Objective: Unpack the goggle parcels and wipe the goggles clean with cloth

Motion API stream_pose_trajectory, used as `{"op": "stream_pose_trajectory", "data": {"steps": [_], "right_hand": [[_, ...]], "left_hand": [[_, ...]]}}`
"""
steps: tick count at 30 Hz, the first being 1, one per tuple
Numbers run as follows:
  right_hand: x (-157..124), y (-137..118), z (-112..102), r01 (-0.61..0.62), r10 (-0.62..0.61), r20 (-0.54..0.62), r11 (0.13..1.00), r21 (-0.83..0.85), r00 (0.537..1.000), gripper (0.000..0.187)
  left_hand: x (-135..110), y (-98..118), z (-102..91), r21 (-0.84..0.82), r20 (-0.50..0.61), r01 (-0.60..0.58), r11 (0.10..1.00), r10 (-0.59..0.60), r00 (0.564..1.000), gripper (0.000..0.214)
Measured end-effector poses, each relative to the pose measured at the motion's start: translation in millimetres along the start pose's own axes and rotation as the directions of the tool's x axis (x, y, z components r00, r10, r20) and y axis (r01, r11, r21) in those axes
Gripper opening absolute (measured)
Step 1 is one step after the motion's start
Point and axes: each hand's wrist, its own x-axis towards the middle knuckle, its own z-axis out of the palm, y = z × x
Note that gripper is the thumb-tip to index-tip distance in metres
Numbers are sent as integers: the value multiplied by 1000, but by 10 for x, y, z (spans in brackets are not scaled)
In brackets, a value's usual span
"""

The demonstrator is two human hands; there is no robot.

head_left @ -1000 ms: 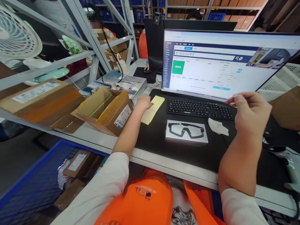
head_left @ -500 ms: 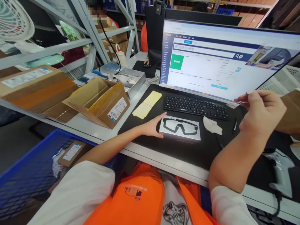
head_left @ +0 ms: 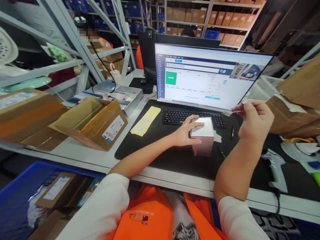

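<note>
My left hand (head_left: 188,132) grips a glasses box (head_left: 203,146), with fingers over its pale top and the thumb along its side. The box stands on end on the black desk mat (head_left: 160,156), its pinkish-grey side towards me. Raised at the monitor's lower right corner, my right hand (head_left: 257,116) is closed in a pinch. Whatever is between its fingertips is too small to make out. A crumpled white paper (head_left: 218,137) lies partly hidden behind the box, and the keyboard (head_left: 175,117) is just beyond it.
The monitor (head_left: 195,80) stands at the back. Yellow slips (head_left: 145,121) and an opened carton (head_left: 92,123) are to the left. On the right are a pen (head_left: 232,132), a barcode scanner (head_left: 276,170) and stacked cartons (head_left: 287,116). A blue crate (head_left: 15,190) sits below the desk edge.
The glasses box has been turned from lying flat, glasses picture up, to standing on end, and moved slightly right with my left hand. My right hand keeps its raised pinch. The view has shifted.
</note>
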Motion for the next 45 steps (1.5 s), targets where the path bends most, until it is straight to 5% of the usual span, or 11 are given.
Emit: {"op": "stream_pose_trajectory", "data": {"steps": [4,8,14,17,22,25,27,30,35,39,45], "right_hand": [[3,-32,-55,-25,25,6,1000,-10,1000,9],[48,-16,-135,-2,3,-37,1000,26,999,8],[93,65,-125,43,-43,-14,999,-30,999,7],[71,93,-55,43,-41,36,998,-41,998,6],[39,143,33,37,-26,104,994,-100,994,10],[60,187,17,32,-15,122,989,-142,992,10],[74,184,-11,34,-17,111,988,-151,994,8],[49,106,-17,57,-42,91,985,-160,995,8],[-168,-84,168,113,-55,194,946,-305,979,7],[-385,-205,378,282,-94,496,904,-320,863,6],[-515,-194,616,616,-97,889,755,-227,447,15]], "left_hand": [[102,46,10,19,29,-28,999,27,999,72],[-130,106,-411,152,92,130,980,-145,985,105],[-816,-65,-998,395,256,414,820,-531,808,124],[-861,-58,-916,556,274,388,735,-603,749,113],[-294,71,-354,621,371,131,773,-437,819,116],[-59,65,-209,539,440,77,838,-358,823,119],[-116,14,-295,444,388,88,892,-280,878,122],[-462,-126,-494,277,147,76,958,-121,982,121],[-1065,-520,-396,55,-234,-7,998,20,972,122],[-1206,-758,-268,-53,-288,63,997,-76,955,126],[-1178,-778,-311,-70,-295,17,997,-37,955,121]]}}
